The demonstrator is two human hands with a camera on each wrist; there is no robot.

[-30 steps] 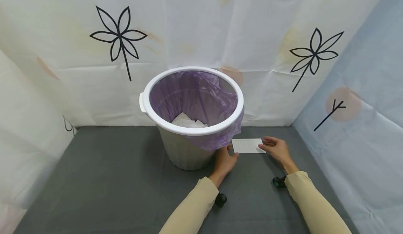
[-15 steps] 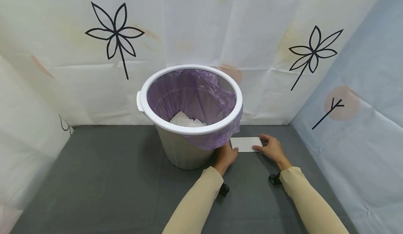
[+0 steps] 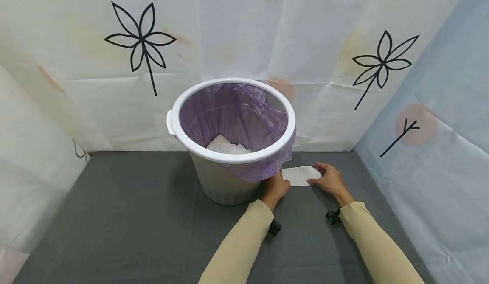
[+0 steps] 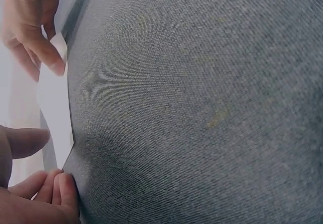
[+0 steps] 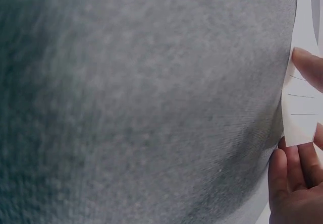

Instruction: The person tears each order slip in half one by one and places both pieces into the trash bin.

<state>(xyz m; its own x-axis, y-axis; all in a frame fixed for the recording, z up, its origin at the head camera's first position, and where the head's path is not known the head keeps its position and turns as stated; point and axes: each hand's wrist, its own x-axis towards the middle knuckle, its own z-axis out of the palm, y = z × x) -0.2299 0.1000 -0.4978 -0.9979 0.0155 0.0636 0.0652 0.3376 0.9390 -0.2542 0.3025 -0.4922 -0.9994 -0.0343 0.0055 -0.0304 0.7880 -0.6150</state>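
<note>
A small lined sheet of paper (image 3: 299, 176) lies on the grey cloth-covered table, its right end bent up. My left hand (image 3: 276, 188) holds its left end, thumb at the near corner and fingers at the end edge. My right hand (image 3: 329, 180) pinches the right end, with the thumb (image 5: 309, 68) on the paper and the fingers (image 5: 298, 171) at its edge. In the left wrist view the paper (image 4: 55, 98) stretches between both hands. Just left of the hands stands a waste bin (image 3: 225, 186) with a white rim, its purple liner (image 3: 263, 167) overhanging my left fingertips.
Several pieces of white paper (image 3: 227, 146) lie inside the bin. The grey table (image 3: 130, 224) runs back to a white fabric backdrop (image 3: 244, 29) with leaf drawings. A pale blue fabric wall (image 3: 451, 169) borders the right side. A thin dark cord (image 3: 80, 150) hangs at the left.
My right hand has moved left along the paper and now pinches its end, which has bent upward. My left hand has closed in on the left end. The bin stays put.
</note>
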